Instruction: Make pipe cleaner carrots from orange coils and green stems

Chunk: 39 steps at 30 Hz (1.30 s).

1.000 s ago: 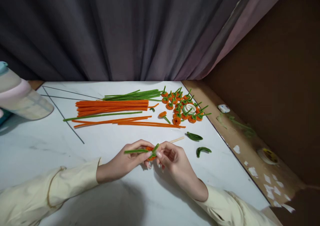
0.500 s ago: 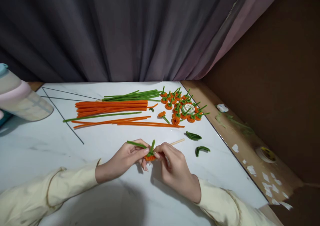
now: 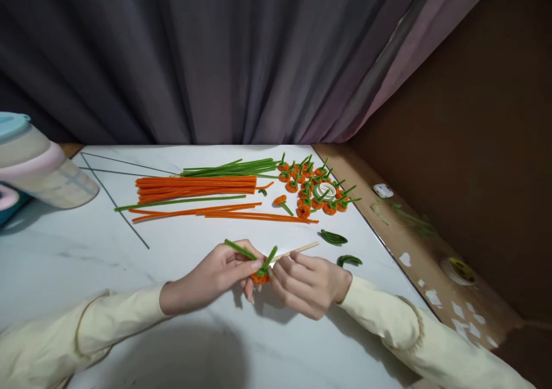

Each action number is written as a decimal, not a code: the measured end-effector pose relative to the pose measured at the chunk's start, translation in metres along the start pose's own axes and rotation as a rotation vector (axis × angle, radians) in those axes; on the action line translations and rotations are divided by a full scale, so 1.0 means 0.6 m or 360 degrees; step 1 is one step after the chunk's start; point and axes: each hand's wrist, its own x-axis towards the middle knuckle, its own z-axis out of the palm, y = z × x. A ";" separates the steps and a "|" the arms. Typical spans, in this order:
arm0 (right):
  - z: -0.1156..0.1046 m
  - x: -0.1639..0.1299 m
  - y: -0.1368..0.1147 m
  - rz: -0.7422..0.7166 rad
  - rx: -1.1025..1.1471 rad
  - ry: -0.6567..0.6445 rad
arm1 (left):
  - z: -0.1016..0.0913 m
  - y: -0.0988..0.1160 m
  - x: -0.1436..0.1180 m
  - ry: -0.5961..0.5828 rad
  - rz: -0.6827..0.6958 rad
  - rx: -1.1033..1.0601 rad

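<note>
Left hand point(image 3: 215, 274) and right hand point(image 3: 304, 280) meet at table centre, fingertips pinched together on a small orange pipe-cleaner coil point(image 3: 260, 277) with green stems point(image 3: 241, 250) projecting toward 10 and 1 o'clock. A wooden stick point(image 3: 302, 247) lies just beyond the right hand, at 2 o'clock from the coil. Two folded green pieces point(image 3: 334, 238) rest at 3 o'clock. Toward 12 o'clock lie straight orange pipe cleaners point(image 3: 196, 185) and green pipe cleaners point(image 3: 230, 166); finished orange coils point(image 3: 308, 191) cluster at 1 o'clock around a tape roll point(image 3: 326, 191). A bottle point(image 3: 38, 168) stands at 9 o'clock on the white table point(image 3: 86, 251).
</note>
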 end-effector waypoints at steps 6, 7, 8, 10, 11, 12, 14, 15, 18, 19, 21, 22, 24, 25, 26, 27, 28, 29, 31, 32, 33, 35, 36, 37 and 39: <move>-0.008 0.020 -0.049 0.1710 0.0945 0.0056 | -0.012 -0.007 -0.012 0.0175 0.1330 0.1263; -0.010 0.027 -0.056 0.1846 0.1048 0.0011 | -0.015 -0.008 -0.011 0.0186 0.1452 0.1394; -0.012 0.032 -0.061 0.1943 0.1135 -0.0044 | -0.017 -0.010 -0.009 0.0190 0.1545 0.1513; -0.015 0.042 -0.066 0.2087 0.1267 -0.0133 | -0.022 -0.014 -0.005 0.0156 0.1652 0.1711; -0.015 0.045 -0.067 0.2141 0.1309 -0.0156 | -0.025 -0.016 -0.004 0.0107 0.1679 0.1783; -0.015 0.048 -0.068 0.2179 0.1332 -0.0167 | -0.028 -0.019 -0.003 0.0046 0.1693 0.1831; -0.011 0.050 -0.070 0.2205 0.1317 -0.0146 | -0.032 -0.022 -0.002 -0.0073 0.1702 0.1865; -0.008 0.050 -0.071 0.2191 0.1283 -0.0114 | -0.033 -0.022 -0.003 -0.0121 0.1678 0.1885; 0.004 0.051 -0.078 0.2109 0.1146 0.0040 | -0.025 -0.017 -0.009 -0.0130 0.1474 0.1921; 0.007 0.052 -0.080 0.2080 0.1096 0.0106 | -0.020 -0.014 -0.012 -0.0066 0.1366 0.1857; 0.013 0.054 -0.082 0.2021 0.1000 0.0240 | -0.008 -0.009 -0.017 0.0089 0.1077 0.1547; 0.015 0.055 -0.083 0.1986 0.0956 0.0298 | -0.003 -0.007 -0.019 0.0135 0.0912 0.1338; 0.017 0.058 -0.083 0.1912 0.0885 0.0382 | 0.005 -0.004 -0.020 0.0147 0.0603 0.0912; 0.017 0.059 -0.082 0.1885 0.0867 0.0403 | 0.007 -0.003 -0.019 0.0122 0.0477 0.0736; 0.017 0.059 -0.081 0.1867 0.0861 0.0412 | 0.008 -0.003 -0.018 0.0097 0.0383 0.0591; 0.016 0.059 -0.079 0.1859 0.0864 0.0411 | 0.008 -0.002 -0.017 0.0075 0.0320 0.0477; 0.015 0.058 -0.076 0.1860 0.0875 0.0399 | 0.007 -0.001 -0.015 0.0056 0.0277 0.0393; 0.014 0.057 -0.073 0.1863 0.0888 0.0377 | 0.005 0.000 -0.013 0.0040 0.0248 0.0338; 0.010 0.055 -0.064 0.1862 0.0907 0.0289 | 0.002 0.001 -0.011 0.0030 0.0224 0.0296; 0.007 0.053 -0.060 0.1858 0.0904 0.0228 | 0.000 0.001 -0.010 0.0037 0.0220 0.0302; 0.005 0.052 -0.055 0.1850 0.0897 0.0161 | -0.001 0.001 -0.009 0.0050 0.0223 0.0318; 0.001 0.049 -0.047 0.1820 0.0881 0.0038 | -0.004 0.000 -0.008 0.0084 0.0245 0.0359; 0.000 0.048 -0.044 0.1803 0.0873 -0.0008 | -0.005 -0.001 -0.007 0.0096 0.0255 0.0371; -0.001 0.047 -0.042 0.1785 0.0860 -0.0037 | -0.005 -0.001 -0.006 0.0103 0.0259 0.0371; 0.000 0.046 -0.042 0.1770 0.0811 -0.0059 | -0.005 -0.003 -0.002 0.0106 0.0238 0.0318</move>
